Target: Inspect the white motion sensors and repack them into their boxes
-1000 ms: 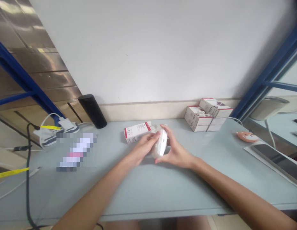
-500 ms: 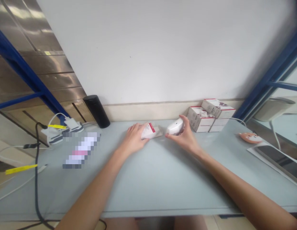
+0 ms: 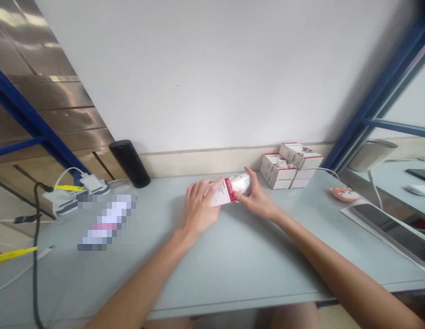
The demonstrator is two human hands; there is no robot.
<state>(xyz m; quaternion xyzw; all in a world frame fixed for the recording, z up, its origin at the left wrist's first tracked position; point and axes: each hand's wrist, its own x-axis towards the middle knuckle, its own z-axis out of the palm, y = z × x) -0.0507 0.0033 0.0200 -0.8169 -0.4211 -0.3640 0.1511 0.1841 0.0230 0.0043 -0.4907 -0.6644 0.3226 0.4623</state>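
Observation:
My left hand (image 3: 202, 203) is wrapped round a small white-and-red cardboard box (image 3: 222, 193), printed with "DETECTOR", near the back of the desk. The box lies tilted, its right end facing my other hand. A rounded white plastic device (image 3: 241, 182), which looks like a detector, is at that end. My right hand (image 3: 258, 196) pinches the device between thumb and fingers. Device and box touch or overlap; how far the device sits inside I cannot tell.
White-and-red boxes (image 3: 291, 165) are stacked at the back right. A black cylinder (image 3: 130, 163) stands back left, near a power strip (image 3: 84, 194) with cables. A blurred-out object (image 3: 107, 221) lies left; a phone (image 3: 393, 230) and an orange-and-white item (image 3: 344, 194) lie right.
My right hand has brought the white device leftward to the box's end. The box is lifted and turned in my left hand, showing more of its red-banded side. The view has shifted slightly.

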